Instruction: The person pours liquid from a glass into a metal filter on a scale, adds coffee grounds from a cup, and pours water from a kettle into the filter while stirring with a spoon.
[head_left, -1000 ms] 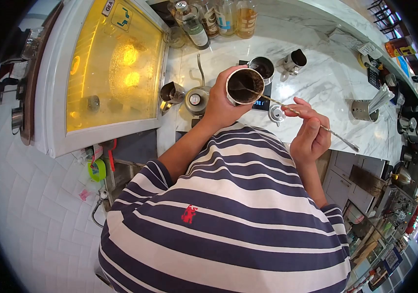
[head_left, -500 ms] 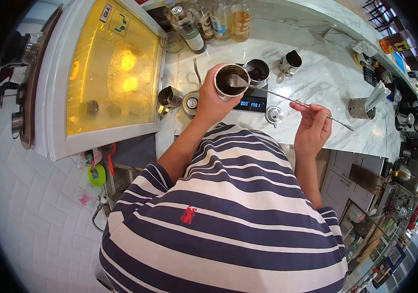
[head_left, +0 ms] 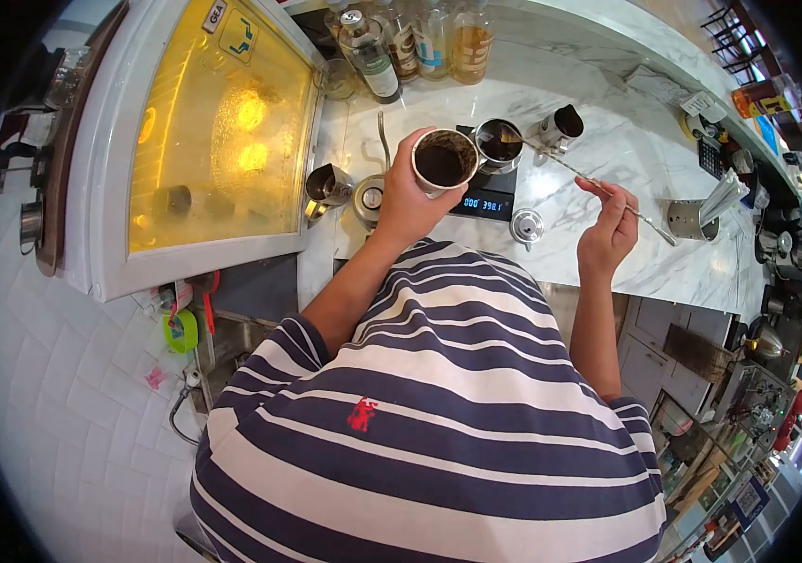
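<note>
My left hand (head_left: 404, 205) is wrapped round a cup (head_left: 444, 161) tilted toward me, with dark, ground-looking matter inside. Between the fingertips of my right hand (head_left: 609, 233) is a long bar spoon (head_left: 577, 173) with a twisted shaft. Its bowl end reaches over the mouth of a round metal vessel (head_left: 498, 161), which has dark contents. That vessel is on a black digital scale (head_left: 499, 204) with lit blue digits, just right of the cup. A small silver lid-like piece (head_left: 526, 226) lies in front of the scale.
A gooseneck kettle (head_left: 369, 200) stands partly behind my left forearm. Metal pitchers stand on both sides, one at left (head_left: 329, 186) and one at right (head_left: 565, 125). Bottles (head_left: 380, 70) line the back, a yellow-lit glass-door cabinet (head_left: 223, 141) the left. A metal holder (head_left: 687, 220) holds straws.
The spoon's bowl has moved from inside the cup in my left hand to over the vessel on the scale. My right hand has shifted slightly right.
</note>
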The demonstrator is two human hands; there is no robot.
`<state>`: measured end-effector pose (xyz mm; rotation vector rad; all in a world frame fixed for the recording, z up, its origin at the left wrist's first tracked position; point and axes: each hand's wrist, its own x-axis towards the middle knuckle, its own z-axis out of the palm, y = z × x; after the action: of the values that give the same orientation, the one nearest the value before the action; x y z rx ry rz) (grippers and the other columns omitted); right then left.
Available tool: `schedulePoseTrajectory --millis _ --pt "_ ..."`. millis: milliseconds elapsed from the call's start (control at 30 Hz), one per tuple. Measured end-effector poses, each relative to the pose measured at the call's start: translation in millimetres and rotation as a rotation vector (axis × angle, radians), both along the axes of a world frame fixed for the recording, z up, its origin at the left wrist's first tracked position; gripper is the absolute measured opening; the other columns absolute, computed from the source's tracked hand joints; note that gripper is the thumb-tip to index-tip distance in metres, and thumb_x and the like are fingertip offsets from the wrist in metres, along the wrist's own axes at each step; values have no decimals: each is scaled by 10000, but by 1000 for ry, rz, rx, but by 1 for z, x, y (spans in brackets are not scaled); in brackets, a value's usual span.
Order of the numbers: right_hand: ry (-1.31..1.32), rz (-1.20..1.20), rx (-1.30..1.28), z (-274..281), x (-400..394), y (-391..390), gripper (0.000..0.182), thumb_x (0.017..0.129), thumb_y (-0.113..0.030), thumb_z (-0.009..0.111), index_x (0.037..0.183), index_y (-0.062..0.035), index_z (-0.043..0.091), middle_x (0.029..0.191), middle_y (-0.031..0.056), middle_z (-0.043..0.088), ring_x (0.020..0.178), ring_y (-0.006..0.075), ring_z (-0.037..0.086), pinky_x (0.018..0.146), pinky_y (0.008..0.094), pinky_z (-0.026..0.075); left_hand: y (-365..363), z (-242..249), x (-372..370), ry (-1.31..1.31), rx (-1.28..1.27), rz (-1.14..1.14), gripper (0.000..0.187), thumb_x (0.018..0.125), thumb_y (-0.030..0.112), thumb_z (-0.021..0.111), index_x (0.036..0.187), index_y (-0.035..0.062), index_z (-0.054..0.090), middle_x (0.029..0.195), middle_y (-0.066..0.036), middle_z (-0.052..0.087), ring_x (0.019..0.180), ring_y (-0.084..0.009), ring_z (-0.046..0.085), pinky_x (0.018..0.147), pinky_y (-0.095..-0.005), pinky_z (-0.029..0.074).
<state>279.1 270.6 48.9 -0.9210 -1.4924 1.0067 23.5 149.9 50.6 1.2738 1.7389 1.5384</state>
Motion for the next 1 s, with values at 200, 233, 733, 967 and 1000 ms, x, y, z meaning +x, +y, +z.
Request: schedulePoseTrajectory --millis 200,233,733,967,1000 --pt "-198 154 157 13 -10 -6 285 1092 -90 405 1124 31 661 1195 190 701 1149 290 660 1033 394 472 -3 1 -1 -11 -36 18 810 772 47 857 1450 38 414 1290 -143 643 1204 -221 640 1049 -361 497" --pt "-222 166 197 14 -11 -7 288 1088 -83 407 1124 27 671 1203 193 697 1170 297 650 1040 395 469 -3 0 0 -14 -31 14 811 771 47 858 1450 39 415 1288 -143 644 1203 -221 640 1048 -360 497" --pt "203 96 246 81 8 -34 354 1132 -231 380 1126 57 585 1129 323 679 1064 367 708 932 483 600 2 8 4 22 25 -39 826 759 32 875 1437 43 404 1400 -146 584 1275 -235 597 1088 -368 474" --pt "38 156 278 89 -15 -49 280 1105 -122 398 1068 52 615 1054 267 735 911 311 760 1091 563 451 5 8 9 19 128 -54 837 740 -19 877 1420 39 391 1482 -183 525 1351 -269 547 1150 -388 428" --pt "27 163 268 89 -17 -51 260 1092 -97 414 1040 45 627 1046 247 744 933 295 755 1093 548 448 5 6 9 35 152 -52 839 736 -24 878 1417 39 391 1487 -190 520 1367 -277 536 1159 -392 421"
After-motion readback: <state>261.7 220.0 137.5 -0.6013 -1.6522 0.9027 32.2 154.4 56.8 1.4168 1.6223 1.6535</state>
